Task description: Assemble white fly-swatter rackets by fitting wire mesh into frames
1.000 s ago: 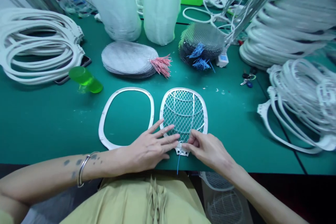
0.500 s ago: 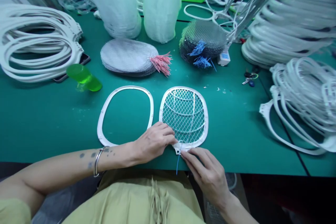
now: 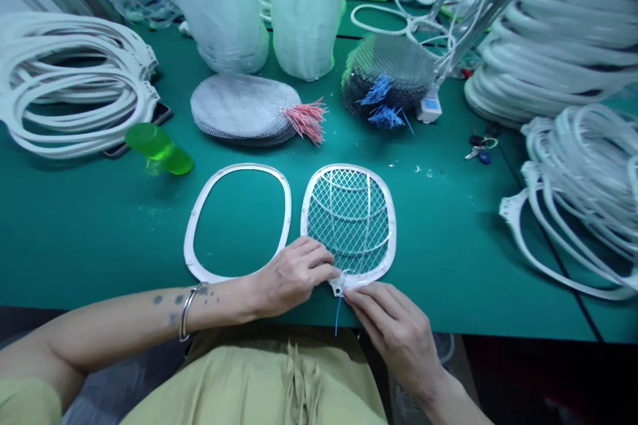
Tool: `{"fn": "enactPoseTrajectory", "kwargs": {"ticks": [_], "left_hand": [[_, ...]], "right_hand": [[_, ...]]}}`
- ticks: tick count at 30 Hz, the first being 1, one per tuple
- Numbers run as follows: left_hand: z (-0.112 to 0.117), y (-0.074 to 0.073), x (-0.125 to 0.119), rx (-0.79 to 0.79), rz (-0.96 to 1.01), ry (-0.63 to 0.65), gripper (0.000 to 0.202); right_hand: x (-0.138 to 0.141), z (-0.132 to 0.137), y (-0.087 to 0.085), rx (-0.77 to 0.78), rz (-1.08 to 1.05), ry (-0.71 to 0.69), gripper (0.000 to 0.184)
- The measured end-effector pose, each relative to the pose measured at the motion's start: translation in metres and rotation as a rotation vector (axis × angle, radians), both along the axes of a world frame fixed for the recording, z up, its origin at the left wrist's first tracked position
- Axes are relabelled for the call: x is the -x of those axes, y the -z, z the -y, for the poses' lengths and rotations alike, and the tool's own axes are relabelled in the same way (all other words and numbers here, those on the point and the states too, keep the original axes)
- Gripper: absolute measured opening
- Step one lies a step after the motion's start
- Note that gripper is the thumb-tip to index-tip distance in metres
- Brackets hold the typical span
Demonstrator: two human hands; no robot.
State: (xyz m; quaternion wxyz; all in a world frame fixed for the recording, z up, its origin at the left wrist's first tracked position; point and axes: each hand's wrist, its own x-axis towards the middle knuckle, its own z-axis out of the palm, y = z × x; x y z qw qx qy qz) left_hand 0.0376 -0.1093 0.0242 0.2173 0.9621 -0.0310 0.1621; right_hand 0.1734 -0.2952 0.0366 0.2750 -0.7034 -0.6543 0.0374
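Note:
A white racket frame (image 3: 393, 226) with a metal mesh (image 3: 351, 212) inside lies on the green table, its narrow neck toward me. My left hand (image 3: 294, 275), wearing a silver bangle on the wrist, closes its fingertips on the left side of the neck. From the right, my right hand (image 3: 396, 325) pinches the same neck between thumb and fingers. A thin blue wire (image 3: 337, 317) hangs down from the neck between the hands. Just what the fingertips grip there is partly hidden. Left of it, under my left forearm, lies a bare white racket frame (image 3: 188, 239) without mesh.
Behind are a stack of mesh sheets (image 3: 244, 106) with red wires and another mesh stack (image 3: 393, 66) with blue wires. A green bottle-like object (image 3: 159, 149) lies left. White frames are piled at the left (image 3: 74, 93) and right (image 3: 583, 192). Keys (image 3: 481, 148) lie nearby.
Both hands stay at the neck of the meshed frame; the left has shifted very slightly down and right. The view has turned a little, and the other things lie as before.

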Motion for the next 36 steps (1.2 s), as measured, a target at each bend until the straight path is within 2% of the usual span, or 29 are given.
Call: {"fn": "enactPoseTrajectory", "kwargs": {"ticks": [9, 15, 25, 31, 34, 36], "left_hand": [[-0.002, 0.002, 0.003, -0.037, -0.004, -0.020, 0.026], [-0.004, 0.001, 0.000, -0.135, -0.003, 0.015, 0.026], [-0.016, -0.005, -0.001, -0.170, -0.032, 0.129, 0.030], [-0.021, -0.022, -0.007, -0.287, -0.117, 0.310, 0.025], [-0.024, -0.029, -0.013, -0.345, -0.193, 0.383, 0.022], [-0.028, -0.030, -0.017, -0.292, -0.252, 0.398, 0.023]], "right_hand": [[-0.002, -0.002, -0.003, 0.033, -0.030, -0.004, 0.016], [-0.003, -0.003, -0.004, 0.096, -0.065, 0.006, 0.013], [-0.006, -0.005, -0.007, 0.152, -0.073, 0.018, 0.014], [-0.007, -0.006, -0.008, 0.168, -0.073, 0.029, 0.016], [-0.011, -0.009, -0.013, 0.247, -0.159, 0.017, 0.016], [-0.014, -0.015, -0.018, 0.355, -0.268, 0.083, 0.013]]}}
